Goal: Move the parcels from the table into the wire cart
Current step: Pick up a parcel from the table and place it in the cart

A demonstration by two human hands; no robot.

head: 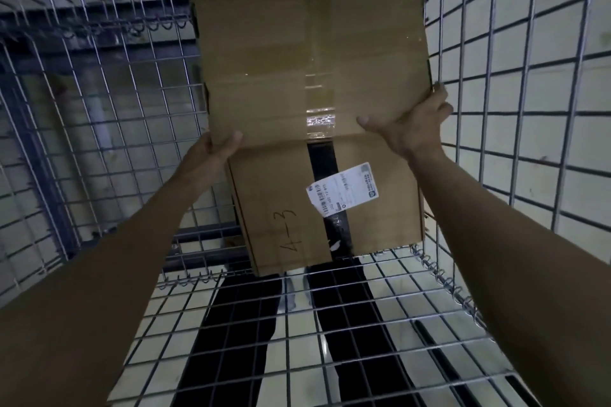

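I look down into the wire cart (99, 116), its mesh walls on every side. A large brown cardboard parcel (281, 53), sealed with clear tape, is inside it, held at its near edge. My left hand (215, 150) grips the near left corner, thumb on top. My right hand (413, 122) grips the near right corner, thumb on top and fingers round the side. Under its near edge lies a second brown parcel (274, 195) with black tape, a white shipping label (344, 188) and "4-3" handwritten on it.
The cart's near wire panel (330, 324) lies between me and the parcels; my dark trouser legs and pale shoes show through it. Pale floor tiles show through the mesh at right. A dark frame stands beyond the left wall (29, 142).
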